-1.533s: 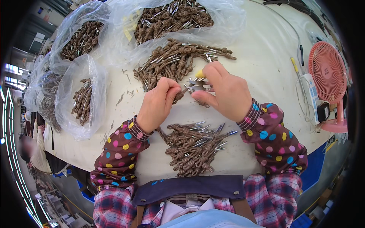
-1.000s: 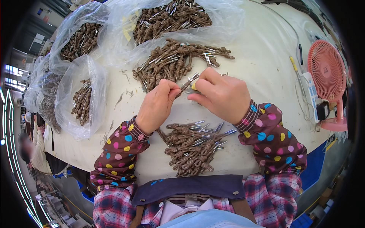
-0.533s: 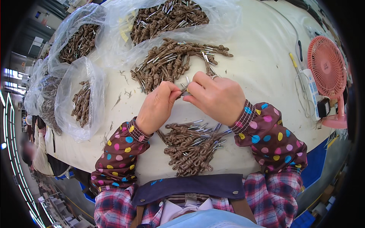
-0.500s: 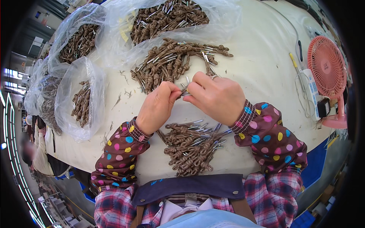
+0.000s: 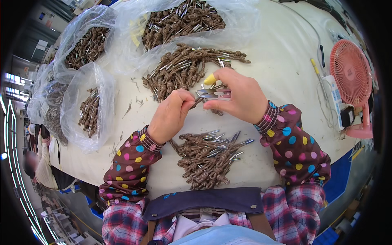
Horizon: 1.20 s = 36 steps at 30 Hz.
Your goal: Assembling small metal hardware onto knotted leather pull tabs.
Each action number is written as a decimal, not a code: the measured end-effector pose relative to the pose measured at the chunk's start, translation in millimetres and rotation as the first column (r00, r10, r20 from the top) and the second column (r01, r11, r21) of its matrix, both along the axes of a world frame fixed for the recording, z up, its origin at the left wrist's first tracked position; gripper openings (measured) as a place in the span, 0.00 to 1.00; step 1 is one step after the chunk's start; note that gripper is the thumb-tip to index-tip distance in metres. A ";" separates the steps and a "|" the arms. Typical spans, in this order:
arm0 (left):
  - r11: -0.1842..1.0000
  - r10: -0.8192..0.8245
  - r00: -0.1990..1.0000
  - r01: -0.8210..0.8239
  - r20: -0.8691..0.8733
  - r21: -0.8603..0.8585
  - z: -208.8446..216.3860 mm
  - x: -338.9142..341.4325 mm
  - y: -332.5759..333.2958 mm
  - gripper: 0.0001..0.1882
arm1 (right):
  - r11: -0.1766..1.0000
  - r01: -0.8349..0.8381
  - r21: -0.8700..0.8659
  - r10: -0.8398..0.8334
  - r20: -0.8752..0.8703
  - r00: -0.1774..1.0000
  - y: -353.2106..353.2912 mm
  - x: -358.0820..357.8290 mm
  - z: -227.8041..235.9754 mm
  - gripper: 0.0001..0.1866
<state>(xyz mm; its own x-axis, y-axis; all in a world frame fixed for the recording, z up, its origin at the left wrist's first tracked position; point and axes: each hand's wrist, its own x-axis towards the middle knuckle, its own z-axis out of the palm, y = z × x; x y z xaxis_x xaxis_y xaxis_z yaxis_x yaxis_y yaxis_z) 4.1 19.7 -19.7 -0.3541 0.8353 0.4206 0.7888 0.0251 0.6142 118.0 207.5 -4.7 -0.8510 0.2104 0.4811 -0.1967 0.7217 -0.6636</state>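
Note:
My left hand (image 5: 169,114) is closed in a pinch on the end of a brown cord (image 5: 199,101), at the near edge of a pile of knotted brown cords (image 5: 179,67) with metal tips. My right hand (image 5: 241,96) is wrapped round small thread snips (image 5: 209,94). Their metal blades point left and meet the cord by my left fingertips. A yellow cover sits on a finger of that hand. Part of a brown cord shows under its palm. Nearer to me, between my forearms, lies a second heap of knotted cords (image 5: 206,159), tips mostly toward the upper right.
Clear plastic bags (image 5: 87,122) holding more cords stand at the left and far side. On the right are a pink fan (image 5: 350,73), a white power strip (image 5: 335,100), a yellow-handled tool (image 5: 315,65) and a cable. Scraps (image 5: 127,107) litter the pale table. Another person (image 5: 43,163) is at far left.
My right hand has shifted slightly right and opened up from the cord, so the snips and the yellow finger cover now show. My left hand keeps its pinch in nearly the same place.

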 end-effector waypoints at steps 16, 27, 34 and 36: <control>0.954 -0.173 0.975 0.131 -0.140 -0.269 7.3 11.0 31.2 0.15 | 0.998 -0.065 0.002 0.064 0.177 0.982 -2.2 60.7 2.4 0.11; 0.997 -0.077 0.464 0.031 0.883 0.070 29.6 -2.5 -0.7 0.16 | 0.985 -0.100 -0.144 0.112 0.075 0.991 -11.0 32.1 7.0 0.18; 0.989 -0.148 0.129 -0.001 0.981 0.150 24.9 -2.2 -5.9 0.17 | 0.942 0.043 -0.332 -0.023 0.063 0.998 -14.2 4.9 10.4 0.20; 0.989 -0.147 0.075 -0.009 0.986 0.148 22.6 -2.1 -5.2 0.17 | 0.941 -0.011 -0.337 0.058 0.128 0.990 -11.4 5.0 9.5 0.15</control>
<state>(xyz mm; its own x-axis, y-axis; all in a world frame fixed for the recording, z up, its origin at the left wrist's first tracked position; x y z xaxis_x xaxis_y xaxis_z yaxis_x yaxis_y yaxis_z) 2.0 14.5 2.9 -0.4534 0.8696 -0.1954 -0.5539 -0.1031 0.8262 123.0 196.0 4.8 -0.9123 0.3090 0.2688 -0.1101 0.4472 -0.8877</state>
